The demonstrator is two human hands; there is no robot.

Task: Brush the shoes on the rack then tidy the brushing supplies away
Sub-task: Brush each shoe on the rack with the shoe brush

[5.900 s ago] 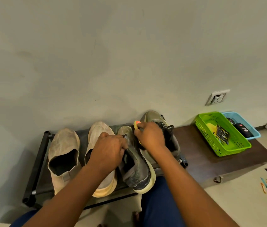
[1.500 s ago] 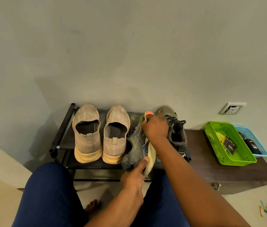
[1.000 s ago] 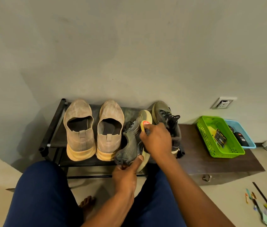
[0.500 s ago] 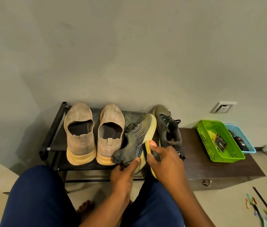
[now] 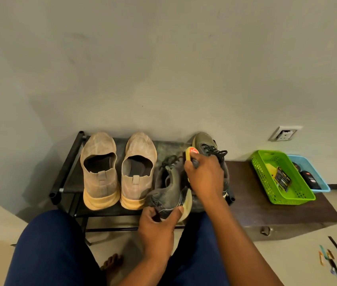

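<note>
While tipped on rack [image 5: 71,157] beside tan pair, dark shoe [image 5: 168,191] gripped at heel by L hand [image 5: 157,228]; R hand [image 5: 204,176] curled round brush [image 5: 191,153], pressed to upper.

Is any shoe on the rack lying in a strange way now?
Yes. One dark shoe lies tipped on its side, pale sole facing right, while the left hand grips its heel. The tan pair stands upright. Loose small items lie scattered on the floor, lower right.

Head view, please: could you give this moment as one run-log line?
phase: brushing | left hand: holds grey shoe heel, tilted | right hand: grips brush | green basket: untouched
</note>
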